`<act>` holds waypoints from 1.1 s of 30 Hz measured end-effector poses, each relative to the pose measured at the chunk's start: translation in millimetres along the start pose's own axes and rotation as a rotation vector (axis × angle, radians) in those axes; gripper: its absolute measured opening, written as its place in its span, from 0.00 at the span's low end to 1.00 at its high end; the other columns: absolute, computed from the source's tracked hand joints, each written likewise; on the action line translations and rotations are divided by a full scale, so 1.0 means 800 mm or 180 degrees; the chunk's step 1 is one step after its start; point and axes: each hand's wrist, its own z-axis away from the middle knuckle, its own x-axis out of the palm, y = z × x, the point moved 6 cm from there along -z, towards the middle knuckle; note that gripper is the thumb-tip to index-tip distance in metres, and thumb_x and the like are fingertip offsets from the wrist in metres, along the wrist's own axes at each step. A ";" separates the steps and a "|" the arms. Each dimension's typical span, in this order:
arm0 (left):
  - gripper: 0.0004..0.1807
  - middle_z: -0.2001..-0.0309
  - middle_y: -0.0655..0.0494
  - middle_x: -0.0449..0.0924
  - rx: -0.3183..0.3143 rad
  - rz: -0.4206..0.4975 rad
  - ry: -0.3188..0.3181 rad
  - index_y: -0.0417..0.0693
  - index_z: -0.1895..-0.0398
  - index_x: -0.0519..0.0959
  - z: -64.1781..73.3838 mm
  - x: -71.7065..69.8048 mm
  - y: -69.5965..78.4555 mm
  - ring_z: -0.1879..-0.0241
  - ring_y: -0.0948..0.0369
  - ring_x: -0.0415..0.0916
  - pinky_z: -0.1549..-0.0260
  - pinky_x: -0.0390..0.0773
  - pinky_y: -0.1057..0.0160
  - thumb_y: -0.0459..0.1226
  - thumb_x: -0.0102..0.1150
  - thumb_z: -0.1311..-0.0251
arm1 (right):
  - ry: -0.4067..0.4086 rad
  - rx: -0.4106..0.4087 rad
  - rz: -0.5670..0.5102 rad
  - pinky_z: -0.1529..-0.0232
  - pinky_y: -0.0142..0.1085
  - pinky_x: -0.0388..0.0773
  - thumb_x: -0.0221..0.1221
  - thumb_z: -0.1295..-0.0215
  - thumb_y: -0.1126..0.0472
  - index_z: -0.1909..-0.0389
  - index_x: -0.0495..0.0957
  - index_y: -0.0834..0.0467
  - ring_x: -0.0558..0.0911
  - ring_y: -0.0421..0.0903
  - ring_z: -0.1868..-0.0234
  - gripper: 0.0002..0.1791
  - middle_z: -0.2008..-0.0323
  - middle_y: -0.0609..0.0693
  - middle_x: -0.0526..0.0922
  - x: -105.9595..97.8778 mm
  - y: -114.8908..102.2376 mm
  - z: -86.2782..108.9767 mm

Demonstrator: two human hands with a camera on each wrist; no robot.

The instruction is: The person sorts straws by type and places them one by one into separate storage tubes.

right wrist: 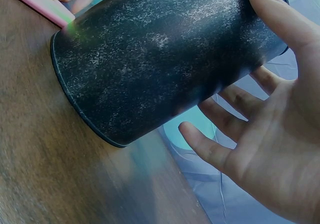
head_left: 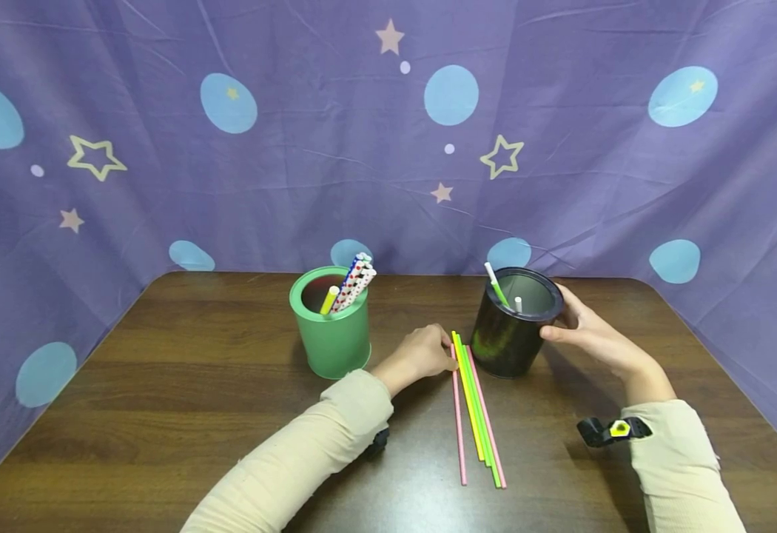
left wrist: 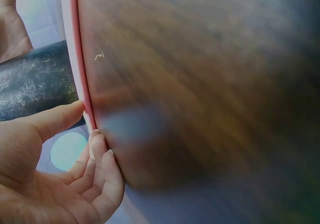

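My left hand [head_left: 422, 352] pinches the leftmost pink straw [head_left: 459, 429] near its far end. In the left wrist view, the thumb and fingertips meet at the edge of that straw. Close to its right, yellow, green and pink straws [head_left: 484, 414] lie in a narrow fan. My right hand [head_left: 591, 337] holds the black can [head_left: 510, 344] from the right, thumb on the near side and fingers behind. The can stands upright on the table, as the right wrist view also shows. A green-and-white stick [head_left: 497, 285] and a short white-tipped one [head_left: 518, 304] poke up inside it.
A green can [head_left: 335, 344] stands left of my left hand. Spotted sticks [head_left: 355, 283] and a yellow stick [head_left: 329, 300] lean in it. The brown wooden table [head_left: 182, 385] ends at a purple patterned curtain [head_left: 335, 148] behind.
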 end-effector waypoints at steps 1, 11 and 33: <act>0.19 0.53 0.49 0.84 -0.0003 -0.0005 0.0005 0.41 0.53 0.82 0.000 0.000 0.000 0.49 0.50 0.79 0.49 0.76 0.56 0.39 0.72 0.47 | -0.0001 -0.0002 -0.0008 0.43 0.24 0.66 0.59 0.33 0.68 0.23 0.45 0.60 0.64 0.36 0.35 0.44 0.30 0.56 0.60 0.000 0.000 0.000; 0.13 0.57 0.50 0.86 0.0008 -0.0058 0.0095 0.44 0.58 0.86 0.001 -0.008 -0.002 0.55 0.50 0.81 0.54 0.78 0.56 0.36 0.71 0.48 | -0.0006 -0.0021 -0.0023 0.42 0.24 0.66 0.58 0.33 0.68 0.23 0.45 0.60 0.64 0.36 0.35 0.44 0.30 0.58 0.59 -0.001 0.000 0.000; 0.19 0.86 0.62 0.60 0.0258 -0.0273 -0.0077 0.50 0.90 0.69 0.005 -0.008 0.004 0.78 0.60 0.60 0.75 0.63 0.64 0.33 0.65 0.46 | 0.0011 0.0018 0.0034 0.42 0.24 0.64 0.59 0.34 0.68 0.23 0.45 0.60 0.63 0.35 0.35 0.44 0.30 0.58 0.59 -0.001 0.000 0.001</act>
